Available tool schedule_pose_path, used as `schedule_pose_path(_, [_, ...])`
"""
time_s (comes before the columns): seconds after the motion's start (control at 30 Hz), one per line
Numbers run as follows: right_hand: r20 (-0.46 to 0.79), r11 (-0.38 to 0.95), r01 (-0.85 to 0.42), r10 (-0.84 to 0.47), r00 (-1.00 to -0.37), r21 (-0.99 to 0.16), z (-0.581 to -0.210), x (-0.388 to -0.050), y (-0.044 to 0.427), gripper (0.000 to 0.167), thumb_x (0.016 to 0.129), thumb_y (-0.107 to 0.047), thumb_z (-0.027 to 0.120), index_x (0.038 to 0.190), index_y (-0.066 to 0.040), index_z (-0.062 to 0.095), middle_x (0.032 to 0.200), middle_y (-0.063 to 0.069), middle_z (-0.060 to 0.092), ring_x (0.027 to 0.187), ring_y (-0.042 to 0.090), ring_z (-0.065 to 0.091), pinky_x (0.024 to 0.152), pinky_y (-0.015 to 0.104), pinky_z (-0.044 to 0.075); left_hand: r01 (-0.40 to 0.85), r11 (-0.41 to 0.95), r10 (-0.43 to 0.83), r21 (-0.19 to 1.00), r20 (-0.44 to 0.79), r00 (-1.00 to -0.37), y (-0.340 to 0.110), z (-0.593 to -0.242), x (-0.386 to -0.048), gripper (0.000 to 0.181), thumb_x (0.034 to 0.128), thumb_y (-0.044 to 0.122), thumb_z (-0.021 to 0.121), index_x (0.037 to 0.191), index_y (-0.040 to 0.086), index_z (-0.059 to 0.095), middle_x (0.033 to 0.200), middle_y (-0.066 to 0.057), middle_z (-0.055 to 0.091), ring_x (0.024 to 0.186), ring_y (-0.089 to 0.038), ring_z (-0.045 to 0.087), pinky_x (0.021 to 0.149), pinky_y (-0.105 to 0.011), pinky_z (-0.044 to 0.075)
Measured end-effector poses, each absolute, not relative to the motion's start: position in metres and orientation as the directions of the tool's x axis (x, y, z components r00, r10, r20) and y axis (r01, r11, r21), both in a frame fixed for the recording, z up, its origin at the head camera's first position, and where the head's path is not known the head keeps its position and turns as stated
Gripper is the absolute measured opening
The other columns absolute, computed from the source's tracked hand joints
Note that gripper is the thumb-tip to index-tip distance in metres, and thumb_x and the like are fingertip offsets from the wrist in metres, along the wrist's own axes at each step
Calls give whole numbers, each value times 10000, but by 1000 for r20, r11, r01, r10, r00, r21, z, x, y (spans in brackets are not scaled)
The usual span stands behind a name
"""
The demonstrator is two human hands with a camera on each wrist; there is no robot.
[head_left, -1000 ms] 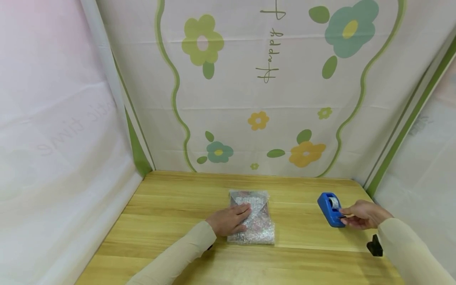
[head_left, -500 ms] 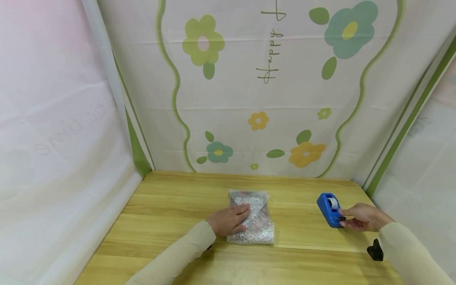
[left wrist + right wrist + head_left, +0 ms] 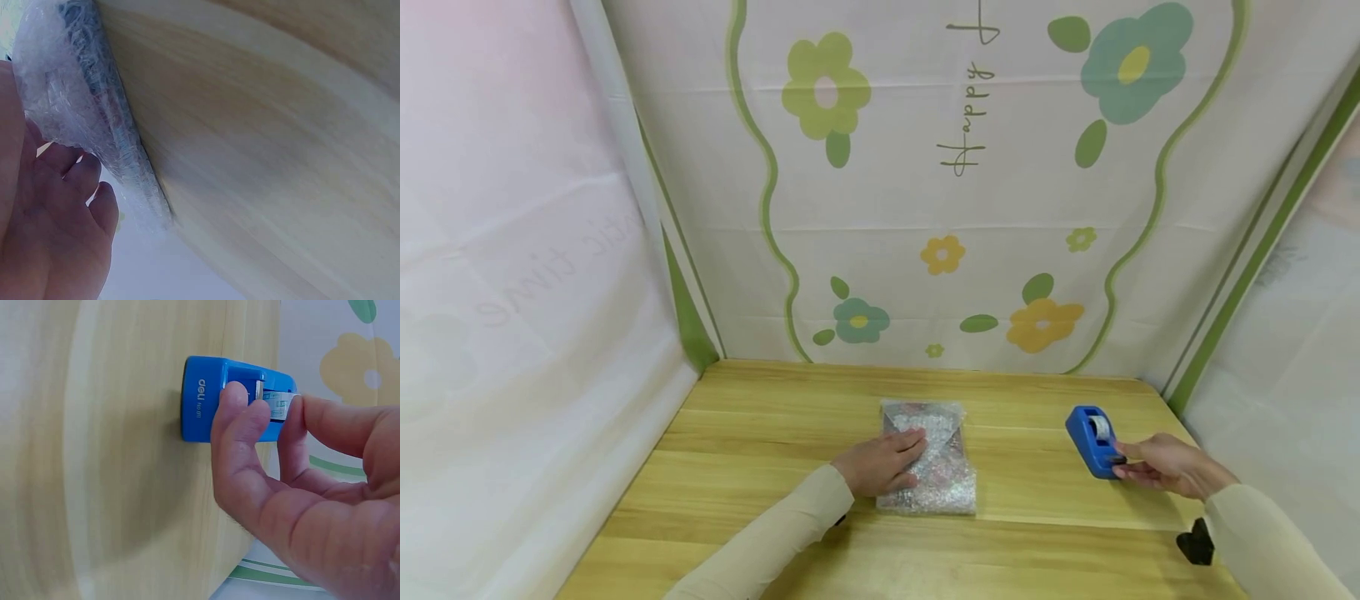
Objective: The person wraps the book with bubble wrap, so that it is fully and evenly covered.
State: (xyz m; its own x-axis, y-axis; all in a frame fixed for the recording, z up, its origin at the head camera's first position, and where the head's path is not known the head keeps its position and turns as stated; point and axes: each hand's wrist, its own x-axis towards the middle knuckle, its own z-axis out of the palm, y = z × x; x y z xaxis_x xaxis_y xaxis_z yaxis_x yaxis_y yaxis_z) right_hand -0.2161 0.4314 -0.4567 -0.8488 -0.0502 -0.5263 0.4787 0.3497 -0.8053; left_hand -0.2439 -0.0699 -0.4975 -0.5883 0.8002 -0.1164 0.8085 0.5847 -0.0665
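Observation:
A flat package (image 3: 951, 490) in clear bubble wrap lies on the table, with a greyish, pink-patterned item showing through the wrap. My left hand (image 3: 880, 468) rests on its left side, fingers extended across the top. In the left wrist view, the package's edge (image 3: 115, 119) stands beside the fingers. Over to the right sits a blue tape dispenser (image 3: 1082, 437) with a tape roll (image 3: 1101, 428) in it. My right hand (image 3: 1176, 465) is at the dispenser's near end. In the right wrist view, thumb and index finger pinch the end of the tape (image 3: 280, 405), while other fingers curl near the dispenser's front.
The wooden table (image 3: 760, 433) meets a flower-printed cloth (image 3: 895, 192) at its back edge. White cloth panels (image 3: 550, 333) hang at both sides. A black piece (image 3: 1197, 543) shows by the right sleeve.
My right hand has shifted slightly right and lower at the dispenser, its forearm moving with it. The left hand and the package stay in place.

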Motion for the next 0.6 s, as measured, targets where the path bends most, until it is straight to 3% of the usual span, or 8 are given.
schedule_pose_path(0.23, [-505,298,472,-39,-862,-830,-460,-208,431,352,1133,-181,495,1163,114,684,946,61,785,853,92,741,810,228,625,815,575,808,-76,-104,-580,-71,-498,-244,672,1130,466,420,1669,80,313,1756,-79,290,1624,-202,301,1313,-343,310])
schedule_pose_path(0.4, [-493,291,467,-17,-870,-835,-462,-204,430,361,1120,-180,531,1221,131,681,995,50,794,889,89,746,834,244,628,813,577,807,-78,-101,-582,-71,-498,-243,672,1128,470,421,1668,83,318,1755,-75,292,1624,-200,300,1312,-347,312])
schedule_pose_path(0.6, [-444,272,410,-78,-892,-871,-466,-196,435,478,1116,-166,534,1364,242,536,1104,24,791,998,70,754,941,268,622,811,580,804,-79,-104,-585,-71,-497,-243,673,1127,470,422,1670,87,315,1757,-71,289,1626,-198,297,1313,-350,310])
